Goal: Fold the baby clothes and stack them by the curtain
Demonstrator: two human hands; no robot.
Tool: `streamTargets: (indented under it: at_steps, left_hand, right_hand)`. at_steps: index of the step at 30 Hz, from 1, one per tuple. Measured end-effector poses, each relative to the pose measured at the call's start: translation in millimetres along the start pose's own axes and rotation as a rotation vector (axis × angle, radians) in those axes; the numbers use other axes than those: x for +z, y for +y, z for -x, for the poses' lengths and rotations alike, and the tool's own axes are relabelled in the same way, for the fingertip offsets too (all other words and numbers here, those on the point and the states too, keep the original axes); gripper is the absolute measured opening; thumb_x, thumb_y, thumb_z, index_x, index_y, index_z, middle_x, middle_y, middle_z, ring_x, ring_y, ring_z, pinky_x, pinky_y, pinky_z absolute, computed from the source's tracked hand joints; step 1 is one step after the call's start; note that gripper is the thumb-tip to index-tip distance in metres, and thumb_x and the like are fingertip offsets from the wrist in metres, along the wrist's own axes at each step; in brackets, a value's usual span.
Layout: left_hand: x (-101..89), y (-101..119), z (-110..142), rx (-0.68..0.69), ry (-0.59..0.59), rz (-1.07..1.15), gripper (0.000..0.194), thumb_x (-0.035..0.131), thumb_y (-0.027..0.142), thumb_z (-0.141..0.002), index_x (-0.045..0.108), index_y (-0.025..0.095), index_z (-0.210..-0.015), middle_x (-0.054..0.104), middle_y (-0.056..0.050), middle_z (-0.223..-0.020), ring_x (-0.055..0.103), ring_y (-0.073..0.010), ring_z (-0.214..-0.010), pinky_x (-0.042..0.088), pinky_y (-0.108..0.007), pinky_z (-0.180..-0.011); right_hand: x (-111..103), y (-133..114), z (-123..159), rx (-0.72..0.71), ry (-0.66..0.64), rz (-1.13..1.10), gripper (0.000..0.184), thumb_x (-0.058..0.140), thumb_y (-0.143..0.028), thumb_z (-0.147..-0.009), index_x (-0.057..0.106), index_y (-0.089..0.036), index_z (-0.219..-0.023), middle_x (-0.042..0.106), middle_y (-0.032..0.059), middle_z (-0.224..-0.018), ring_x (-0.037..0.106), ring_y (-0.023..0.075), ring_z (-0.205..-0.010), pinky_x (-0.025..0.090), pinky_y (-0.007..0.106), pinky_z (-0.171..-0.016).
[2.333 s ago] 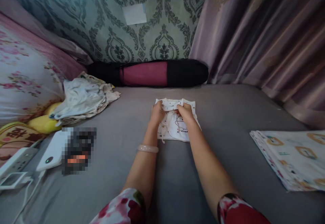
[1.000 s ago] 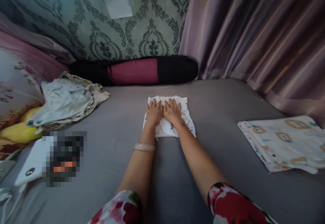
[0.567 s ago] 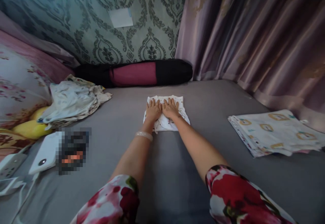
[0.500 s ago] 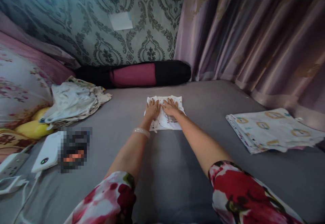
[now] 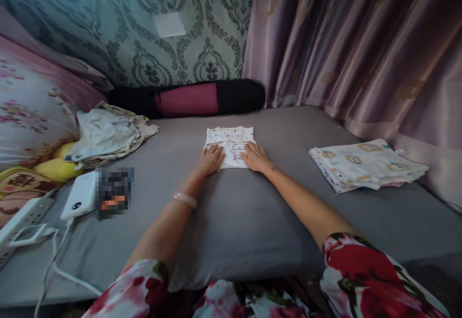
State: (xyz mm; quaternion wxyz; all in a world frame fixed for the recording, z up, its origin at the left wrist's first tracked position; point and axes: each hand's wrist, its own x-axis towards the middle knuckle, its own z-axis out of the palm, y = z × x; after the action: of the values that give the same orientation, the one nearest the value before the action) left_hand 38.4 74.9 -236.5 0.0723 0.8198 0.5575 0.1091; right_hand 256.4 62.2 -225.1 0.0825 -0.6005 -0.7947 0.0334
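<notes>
A small white garment [image 5: 231, 136] with dark specks and a line drawing lies folded flat on the grey bedsheet [image 5: 238, 222]. My left hand [image 5: 212, 158] rests on its left side, palm down with the fingers stretched out. On the right side lies my right hand [image 5: 255, 156], its fingers also spread over the cloth. Neither hand grips the fabric. A pale bangle [image 5: 185, 199] circles my left wrist.
Folded printed cloths [image 5: 368, 164] are stacked at the right. A looser clothes pile [image 5: 111, 133] sits at the left, by yellow cushions [image 5: 54, 170]. Nearer are a white power bank [image 5: 80, 195] and a power strip [image 5: 27, 219] with cables. A long black-and-maroon bag [image 5: 187, 98] lies along the wall.
My hands have slid from the garment's upper part towards its near corners and farther apart, uncovering its middle and top. The camera view has shifted slightly.
</notes>
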Motion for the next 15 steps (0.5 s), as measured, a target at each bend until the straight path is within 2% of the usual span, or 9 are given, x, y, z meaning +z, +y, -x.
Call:
streamTargets:
  at_steps: [8,13,15]
  left_hand:
    - [1.7,-0.3,0.2,-0.013,0.014,-0.027,0.047,0.03,0.039,-0.098,0.045,0.022,-0.14,0.04,-0.011,-0.152,0.031,-0.024,-0.143,0.021,-0.047,-0.117]
    - [1.6,-1.2,-2.0,-0.027,0.001,0.012,0.048,0.032,0.04,-0.098,0.045,0.019,-0.139,0.038,-0.012,-0.153,0.03,-0.0241,-0.143,0.019,-0.047,-0.118]
    - [0.0,-3.7,-4.7,-0.034,-0.009,0.072,0.046,0.035,0.037,-0.097,0.047,0.019,-0.137,0.041,-0.012,-0.151,0.034,-0.0229,-0.141,0.021,-0.045,-0.118]
  right_hand:
    - [2.3,5.6,2.6,0.064,-0.111,-0.07,0.062,0.023,-0.045,-0.1,0.028,-0.011,-0.151,0.019,0.0139,-0.16,0.016,0.0247,-0.147,0.013,0.048,-0.117]
    - [4.5,7.1,0.2,0.071,-0.104,-0.088,0.061,0.025,-0.044,-0.1,0.028,-0.011,-0.151,0.018,0.0132,-0.16,0.015,0.0247,-0.147,0.013,0.049,-0.117]
    - [3.7,9.0,-0.5,0.062,-0.109,-0.104,0.059,0.027,-0.043,-0.099,0.03,-0.012,-0.15,0.019,0.013,-0.16,0.016,0.0247,-0.147,0.013,0.05,-0.117]
